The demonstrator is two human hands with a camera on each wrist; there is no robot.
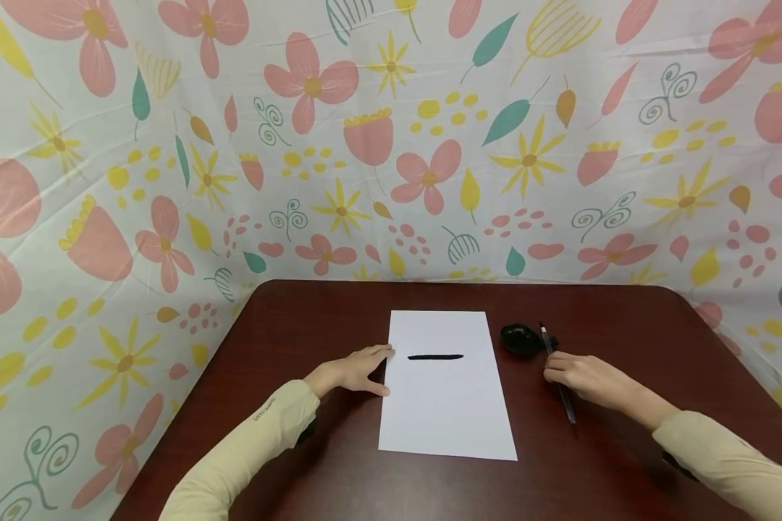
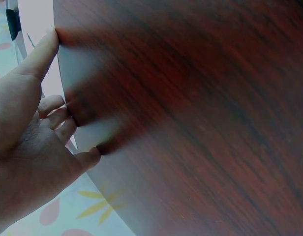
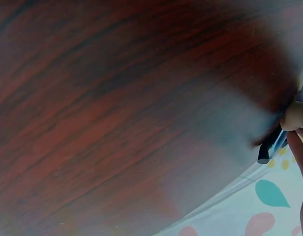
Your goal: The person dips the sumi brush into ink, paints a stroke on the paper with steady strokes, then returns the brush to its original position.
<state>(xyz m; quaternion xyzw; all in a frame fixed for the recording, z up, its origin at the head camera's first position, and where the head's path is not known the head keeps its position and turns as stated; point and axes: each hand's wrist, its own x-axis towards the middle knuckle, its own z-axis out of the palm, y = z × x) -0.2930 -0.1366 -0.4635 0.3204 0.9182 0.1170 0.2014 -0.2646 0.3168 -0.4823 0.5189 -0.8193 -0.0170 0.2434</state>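
Observation:
A sheet of white paper (image 1: 446, 420) lies on the table, with one short black horizontal stroke (image 1: 435, 357) across its upper half. At its left edge rests my left hand (image 1: 358, 369), thumb and fingers spread and fingertips touching the edge; the left wrist view shows the same hand (image 2: 38, 128). To the right of the paper, my right hand (image 1: 583, 376) pinches a slim dark writing brush (image 1: 565, 401) by its shaft. The brush's white-and-black tip points away from me, beside a small black ink dish (image 1: 520, 339). In the right wrist view, fingers (image 3: 295, 117) grip the brush.
The dark red-brown wooden table (image 1: 313, 311) has rounded far corners. A white cloth with a printed flower pattern (image 1: 365, 195) hangs behind it and along its sides.

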